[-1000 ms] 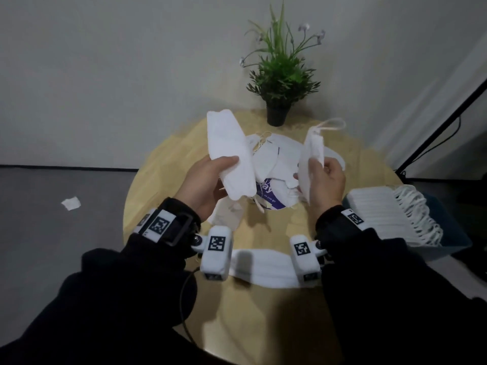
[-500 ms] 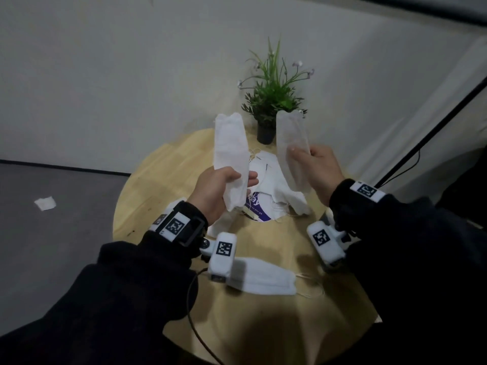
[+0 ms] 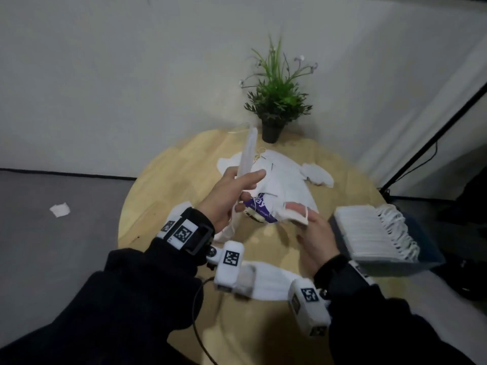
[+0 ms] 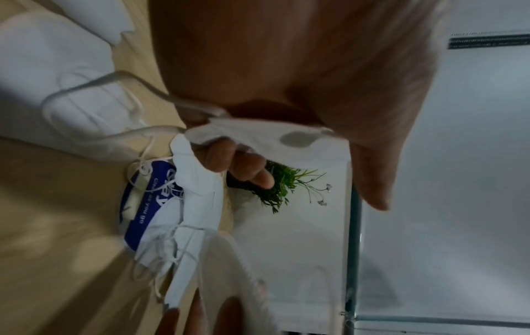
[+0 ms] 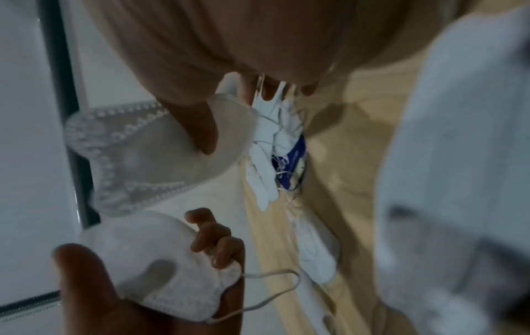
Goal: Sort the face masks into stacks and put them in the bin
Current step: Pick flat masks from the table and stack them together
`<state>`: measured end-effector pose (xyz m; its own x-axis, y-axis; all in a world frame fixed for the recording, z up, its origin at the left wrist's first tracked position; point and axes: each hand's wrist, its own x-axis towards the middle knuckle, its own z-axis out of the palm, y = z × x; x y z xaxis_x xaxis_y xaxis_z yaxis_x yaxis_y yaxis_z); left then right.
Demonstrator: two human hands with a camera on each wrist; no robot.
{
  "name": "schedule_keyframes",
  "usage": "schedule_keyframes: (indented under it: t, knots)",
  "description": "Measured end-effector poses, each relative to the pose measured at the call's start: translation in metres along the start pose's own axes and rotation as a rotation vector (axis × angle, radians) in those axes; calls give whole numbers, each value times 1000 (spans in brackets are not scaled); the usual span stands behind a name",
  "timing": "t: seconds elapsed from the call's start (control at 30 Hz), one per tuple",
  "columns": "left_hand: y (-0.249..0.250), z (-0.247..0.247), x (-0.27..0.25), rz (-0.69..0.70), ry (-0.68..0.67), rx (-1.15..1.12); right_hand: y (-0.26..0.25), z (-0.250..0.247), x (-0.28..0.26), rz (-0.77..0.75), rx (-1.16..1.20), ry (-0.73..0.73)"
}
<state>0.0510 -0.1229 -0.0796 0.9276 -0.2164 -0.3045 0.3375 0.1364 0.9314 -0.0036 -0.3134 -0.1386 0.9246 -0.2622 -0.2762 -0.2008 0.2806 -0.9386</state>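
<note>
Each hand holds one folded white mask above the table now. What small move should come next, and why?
Probably bring the right hand toward the left hand and lay its mask flat against the left one's mask. Both are the same folded kind and held apart, so pairing them starts a stack for the bin, which already holds a row.

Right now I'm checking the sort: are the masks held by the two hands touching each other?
Apart. The head view shows the left hand holding its mask upright, with bare table between it and the right hand's mask.
</note>
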Motion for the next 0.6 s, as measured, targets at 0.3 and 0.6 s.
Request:
schedule_keyframes:
  t: [0.3, 0.6]
  knots:
    - [-5, 5, 1, -40, 0, -59, -22, -15, 6, -42, -56, -226]
    - [-9, -25, 3, 21, 149, 9, -28, -15, 8, -33, 37, -211]
